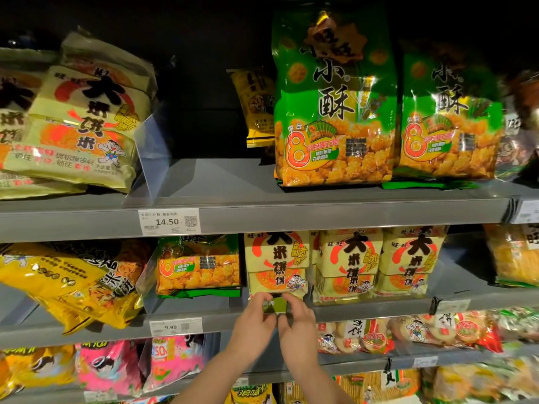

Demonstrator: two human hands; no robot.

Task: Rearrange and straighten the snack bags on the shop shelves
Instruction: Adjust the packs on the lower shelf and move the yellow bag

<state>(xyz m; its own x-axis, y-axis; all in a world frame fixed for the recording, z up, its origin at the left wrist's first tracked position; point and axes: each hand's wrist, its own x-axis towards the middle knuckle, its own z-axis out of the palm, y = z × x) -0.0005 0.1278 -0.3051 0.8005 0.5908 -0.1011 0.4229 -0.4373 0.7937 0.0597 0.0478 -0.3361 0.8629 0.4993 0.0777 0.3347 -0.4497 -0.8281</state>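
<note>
A pale yellow rice-cracker bag (275,263) stands upright on the middle shelf, leftmost in a row of three like bags. My left hand (253,325) and my right hand (296,325) meet at its bottom edge, fingers pinched on the green lower corner of the bag. To its left stands a green and orange snack bag (198,265). On the top shelf two tall green bags (334,106) stand at the right. A stack of pale yellow bags (84,112) leans at the top left.
Clear plastic dividers (151,158) separate sections on the shelves. Yellow bags (64,284) lie slumped at the middle left. Price tags (169,221) sit on the grey shelf rails. Lower shelves hold pink bags (116,365) and round cracker packs (408,330).
</note>
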